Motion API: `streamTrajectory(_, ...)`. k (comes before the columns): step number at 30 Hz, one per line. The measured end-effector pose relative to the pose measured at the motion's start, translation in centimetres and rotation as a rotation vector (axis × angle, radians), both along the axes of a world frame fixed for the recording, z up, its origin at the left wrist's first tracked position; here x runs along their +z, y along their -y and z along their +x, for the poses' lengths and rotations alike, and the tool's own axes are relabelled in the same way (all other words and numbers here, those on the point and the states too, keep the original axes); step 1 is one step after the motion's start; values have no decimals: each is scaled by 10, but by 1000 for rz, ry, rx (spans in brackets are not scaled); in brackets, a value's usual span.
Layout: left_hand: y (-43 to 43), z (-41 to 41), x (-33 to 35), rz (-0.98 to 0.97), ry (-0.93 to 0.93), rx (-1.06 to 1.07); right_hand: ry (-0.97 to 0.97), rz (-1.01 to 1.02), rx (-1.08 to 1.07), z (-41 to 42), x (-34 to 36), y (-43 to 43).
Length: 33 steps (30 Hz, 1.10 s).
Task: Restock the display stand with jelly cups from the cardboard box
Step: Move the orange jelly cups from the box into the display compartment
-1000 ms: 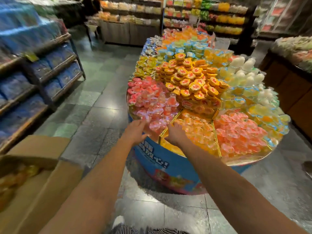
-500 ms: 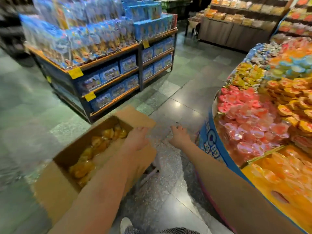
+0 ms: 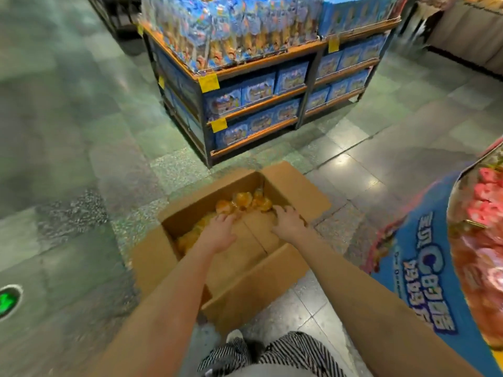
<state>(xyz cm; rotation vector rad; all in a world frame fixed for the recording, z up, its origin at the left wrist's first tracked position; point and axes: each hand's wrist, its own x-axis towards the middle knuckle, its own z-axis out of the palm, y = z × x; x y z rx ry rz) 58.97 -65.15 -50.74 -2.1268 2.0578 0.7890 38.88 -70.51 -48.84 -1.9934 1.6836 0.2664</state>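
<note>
Reach for next two-handed scoop

Nearest: striped trousers and a pale shoe on the tiled floor, bare forearms running forward and down from both lower corners, nearly straight, converging slightly. Stand square to the cardboard box just ahead of the shoe; bend lower rather than overreaching.

To the right, near the box but apart from it: display stand, blue-skirted, pink cups in its tray. Plan the turn that way before lifting.

Inside the box, over its bare cardboard bottom: left hand palm down, fingers loosely extended, grasping nothing; right hand beside it, palm down, fingers splayed, also empty. Contact of fingertips with cups: impossible to tell.

Just past the fingertips: orange jelly cups heaped against the far wall, more along the left wall. Sweep in from both sides, slide fingers beneath the heap, draw it together into cupped palms. Grip by the cup bodies, probably sturdier than the lids. Take a modest load; raise it clear of the flaps before swinging right.

Farthest: shelves of blue boxes, irrelevant here.
</note>
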Motion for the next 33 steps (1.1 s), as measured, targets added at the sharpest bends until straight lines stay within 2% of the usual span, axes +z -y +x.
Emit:
streamTrajectory(9,-17,58,-57,97,-74,308,-10,64,257,69,-48,43)
streamTrajectory(18,14,75,-121,199,-226,676,-106,79,535,123,-112,123)
streamTrajectory(23,36,75,-172,261,-297,844,-140,31,611,142,-165,165)
streamTrajectory(28,50,74,-221,244,-288,976,-156,8,673,163,-219,195)
streamTrajectory(33,58,70,-262,243,-271,1023,-101,46,676,170,-272,205)
